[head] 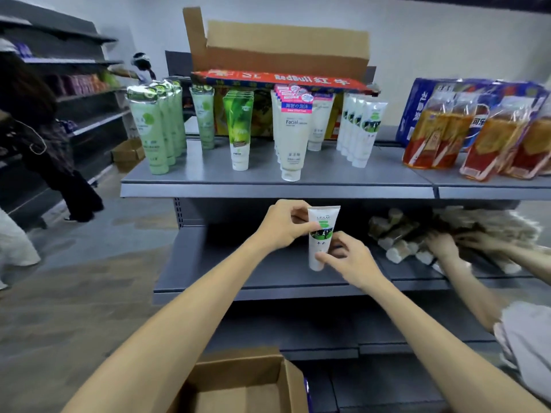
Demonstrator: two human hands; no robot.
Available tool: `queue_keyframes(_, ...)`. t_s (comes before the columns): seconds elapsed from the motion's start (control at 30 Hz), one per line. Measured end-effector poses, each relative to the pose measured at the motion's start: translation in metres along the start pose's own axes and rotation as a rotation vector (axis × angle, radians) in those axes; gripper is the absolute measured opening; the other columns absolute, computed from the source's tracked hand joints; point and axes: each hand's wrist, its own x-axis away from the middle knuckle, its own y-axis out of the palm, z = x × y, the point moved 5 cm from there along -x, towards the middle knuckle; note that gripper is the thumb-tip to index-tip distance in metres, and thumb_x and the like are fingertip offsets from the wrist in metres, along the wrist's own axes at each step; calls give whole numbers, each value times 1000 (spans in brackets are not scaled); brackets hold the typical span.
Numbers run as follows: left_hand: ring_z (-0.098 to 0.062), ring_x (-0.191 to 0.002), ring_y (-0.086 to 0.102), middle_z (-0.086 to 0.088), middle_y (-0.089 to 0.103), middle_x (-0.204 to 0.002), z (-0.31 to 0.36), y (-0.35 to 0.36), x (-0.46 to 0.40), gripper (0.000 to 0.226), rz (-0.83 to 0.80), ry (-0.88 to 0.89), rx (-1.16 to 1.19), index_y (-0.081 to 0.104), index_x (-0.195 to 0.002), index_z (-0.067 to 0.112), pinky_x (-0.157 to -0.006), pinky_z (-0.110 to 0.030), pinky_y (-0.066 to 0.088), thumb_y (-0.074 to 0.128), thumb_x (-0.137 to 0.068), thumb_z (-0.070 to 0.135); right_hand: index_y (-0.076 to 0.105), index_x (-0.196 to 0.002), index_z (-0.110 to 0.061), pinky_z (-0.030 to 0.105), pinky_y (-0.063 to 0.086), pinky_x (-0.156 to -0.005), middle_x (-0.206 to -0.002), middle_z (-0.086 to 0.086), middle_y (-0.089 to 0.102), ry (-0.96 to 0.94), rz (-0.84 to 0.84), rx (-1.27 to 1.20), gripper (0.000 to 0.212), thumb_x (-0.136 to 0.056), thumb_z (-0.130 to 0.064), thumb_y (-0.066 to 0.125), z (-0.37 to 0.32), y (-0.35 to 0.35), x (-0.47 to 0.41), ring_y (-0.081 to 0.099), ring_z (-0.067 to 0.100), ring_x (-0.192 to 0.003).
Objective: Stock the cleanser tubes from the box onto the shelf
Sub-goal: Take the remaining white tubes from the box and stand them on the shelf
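Observation:
A white cleanser tube (320,234) with a green and black label stands cap down in front of the second shelf (238,281). My left hand (281,225) grips its upper part and my right hand (348,260) holds its lower end near the cap. The top shelf (268,186) carries rows of upright tubes: pale green tubes (149,132), a leaf-print green tube (240,129), cream "Facial" tubes (293,138) and white tubes (362,129) matching the one I hold. An open cardboard box (238,383) sits below my arms; its visible inside shows only bare cardboard.
Another person's hands (444,245) reach into brownish packs (417,234) on the second shelf at right. Orange snack bags (477,138) fill the top shelf's right side. A large carton (283,52) stands behind the tubes. A person (44,144) stands by the left aisle shelving.

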Motion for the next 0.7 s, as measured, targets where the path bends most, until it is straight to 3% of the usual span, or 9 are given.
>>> queue_keyframes(0.13,-9,-88,72,4,76,-94,33,3,-20,19,36,63,-22,74,-97,14,-83,-36,60,81,-81,20,66,-104,-33,42,58,-88,-101,-12,73,-61,31,-8,38,-72,-49,76,-15,-32,-12,71,9,-91)
queue_keyframes(0.3,-4,-92,71,5,75,-101,75,5,-46,22,137,161,-14,73,-104,14,-82,-24,59,79,-83,19,66,-112,-25,41,58,-90,-105,-10,73,-121,79,-12,34,-82,-32,78,-38,-71,-31,70,8,-96)
queue_keyframes(0.5,9,-83,65,12,71,-95,113,6,-82,24,200,207,-24,71,-105,16,-74,-10,54,79,-83,17,63,-117,-20,35,57,-91,-111,-4,72,-184,114,21,34,-86,-28,76,-68,-112,-59,70,12,-99)
queue_keyframes(0.7,-4,-92,69,4,75,-103,126,6,-112,27,249,193,3,72,-108,11,-81,-26,59,79,-83,17,63,-117,-17,33,57,-85,-108,-4,72,-221,123,65,31,-89,-26,74,-81,-137,-81,70,13,-95)
